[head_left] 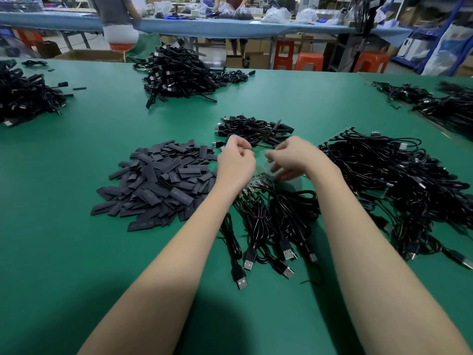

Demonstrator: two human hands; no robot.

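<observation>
Though apparently just begun: small USB cable heap (253, 129) done, large pile (399, 175) and heat-shrink sleeves (158, 180) waiting. Curled left fingers (240, 145), grasp unclear; slack right fingers (280, 170).

Left grip (235, 165), right grip (289, 157), forearms (358, 239) seemingly bare

Electronics assembly workshop, going by a green worktable (76, 252) heaped with black USB cables (378, 170) and flat black sleeves (158, 183), orange plastic stools (308, 61), cardboard cartons (256, 60).

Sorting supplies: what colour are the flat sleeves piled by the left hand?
The sleeves are dark grey; head view.
</observation>
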